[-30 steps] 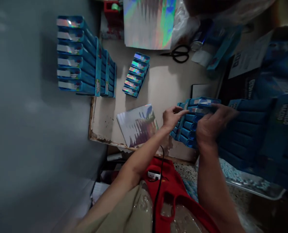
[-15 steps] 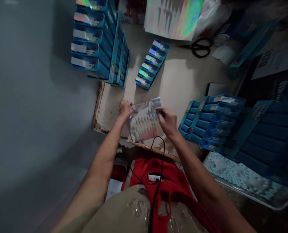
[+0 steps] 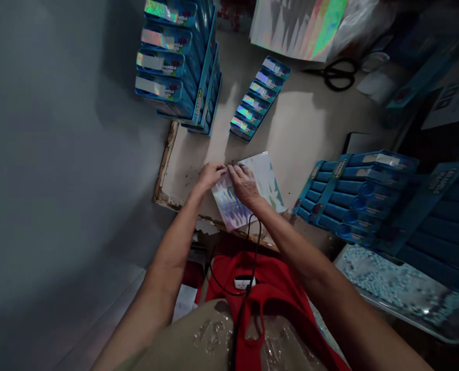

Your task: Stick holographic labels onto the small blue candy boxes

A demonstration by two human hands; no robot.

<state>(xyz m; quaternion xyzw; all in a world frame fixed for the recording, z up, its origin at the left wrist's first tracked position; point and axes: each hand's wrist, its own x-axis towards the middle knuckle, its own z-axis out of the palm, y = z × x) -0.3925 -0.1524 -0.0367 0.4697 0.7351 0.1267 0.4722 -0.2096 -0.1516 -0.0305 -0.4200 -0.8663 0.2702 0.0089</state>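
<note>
A shiny rainbow-coloured sheet [image 3: 266, 178] lies tilted at the table's near edge, beneath my hands. My left hand [image 3: 211, 175] is closed at its upper left edge, thumb and fingers pinching it there. Across the middle of the sheet rests my right hand [image 3: 244, 185], palm down, its fingers stretched toward my left fingertips. Whether anything small is under those fingers, I cannot tell. Beyond the sheet stands a slanted row of blue packs [image 3: 255, 103] with shiny strips on them.
Stacked blue packs [image 3: 167, 67] stand at the left by the wall, and more blue packs [image 3: 353, 196] at the right. At the back are a pile of shiny sheets [image 3: 291, 31] and black scissors [image 3: 335, 74]. A clear tray [image 3: 414, 304] sits lower right. A black cable [image 3: 258, 242] hangs in front.
My right hand has moved left from the sheet's right edge onto its middle, near my left hand. The sheet has turned and more of its right side lies exposed. The view has shifted slightly.
</note>
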